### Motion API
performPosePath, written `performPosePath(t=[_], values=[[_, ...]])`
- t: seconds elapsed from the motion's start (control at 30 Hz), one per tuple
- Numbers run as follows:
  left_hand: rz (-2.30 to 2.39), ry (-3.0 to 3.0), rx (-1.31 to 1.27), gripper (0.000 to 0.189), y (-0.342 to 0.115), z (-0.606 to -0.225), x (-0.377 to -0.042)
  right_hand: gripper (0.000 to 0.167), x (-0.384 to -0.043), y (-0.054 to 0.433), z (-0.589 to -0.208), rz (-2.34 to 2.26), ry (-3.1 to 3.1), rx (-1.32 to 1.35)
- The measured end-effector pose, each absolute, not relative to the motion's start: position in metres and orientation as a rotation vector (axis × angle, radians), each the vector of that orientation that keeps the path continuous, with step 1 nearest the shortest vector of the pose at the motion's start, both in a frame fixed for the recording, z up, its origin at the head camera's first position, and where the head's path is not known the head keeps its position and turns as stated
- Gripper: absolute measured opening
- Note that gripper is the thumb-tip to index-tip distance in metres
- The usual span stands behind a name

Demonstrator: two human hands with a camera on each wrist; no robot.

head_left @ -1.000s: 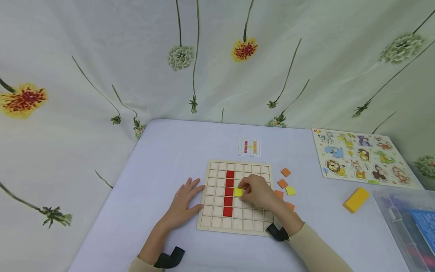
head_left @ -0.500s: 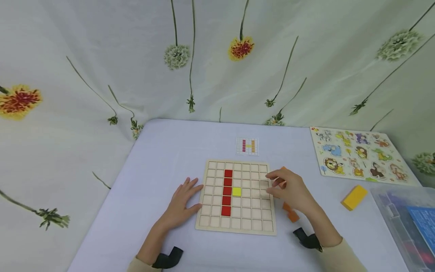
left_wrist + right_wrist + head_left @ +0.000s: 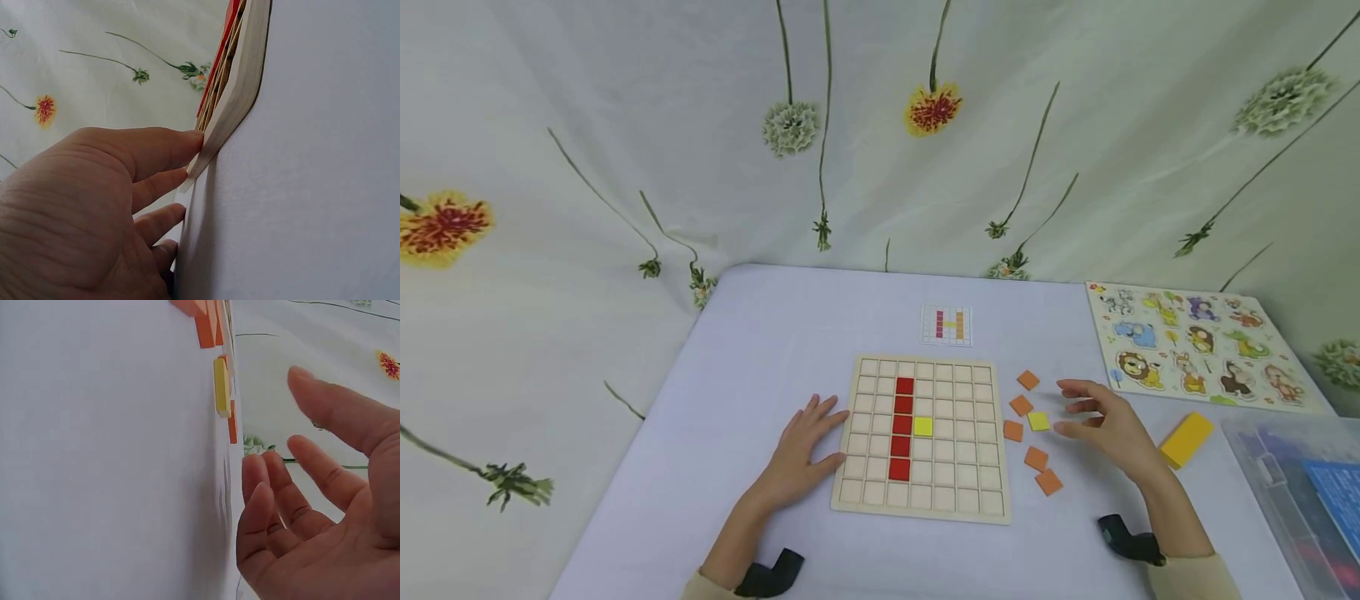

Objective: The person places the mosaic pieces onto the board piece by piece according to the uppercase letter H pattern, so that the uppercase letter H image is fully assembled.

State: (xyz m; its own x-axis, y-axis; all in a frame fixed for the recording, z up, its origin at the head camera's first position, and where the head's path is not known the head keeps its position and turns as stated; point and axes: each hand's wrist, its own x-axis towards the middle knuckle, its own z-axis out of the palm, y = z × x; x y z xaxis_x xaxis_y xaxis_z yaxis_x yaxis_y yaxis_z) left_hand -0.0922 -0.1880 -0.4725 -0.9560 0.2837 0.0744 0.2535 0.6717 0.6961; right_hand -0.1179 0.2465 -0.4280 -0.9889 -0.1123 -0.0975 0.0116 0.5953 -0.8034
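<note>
A wooden grid board (image 3: 958, 504) lies mid-table, with a column of red square tiles (image 3: 902, 425) and one yellow tile (image 3: 922, 427) beside the middle red one. My left hand (image 3: 801, 454) rests at the board's left edge, its thumb and fingertips touching the rim (image 3: 234, 103). To the right of the board, my right hand (image 3: 1108, 425) holds nothing, thumb and fingers spread apart. Just left of its fingertips lies a loose yellow tile (image 3: 1038, 421), also seen in the right wrist view as a yellow tile (image 3: 222, 387). Several loose orange tiles (image 3: 1036, 458) lie around it.
Behind the board lies a small pattern card (image 3: 947, 325). An animal puzzle board (image 3: 1202, 346) lies at the back right, with a yellow block (image 3: 1186, 440) in front of it. A clear plastic box (image 3: 1273, 500) stands at the right edge.
My right hand has let go of the yellow tile on the board and moved right, past the loose orange tiles. My left hand stays at the board's edge.
</note>
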Motion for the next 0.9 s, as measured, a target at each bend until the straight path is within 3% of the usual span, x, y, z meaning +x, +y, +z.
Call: performPosePath(t=[0.6,0.9], values=[[1.174,2.849,0.463,0.056,-0.187,-0.472,-0.091,0.057,-0.121,0.245,-0.457,-1.268,2.727,-0.136],[1.179,2.840,0.458,0.056,-0.187,-0.470,-0.090,0.047,-0.119,0.241,-0.460,-1.205,2.798,-0.159]])
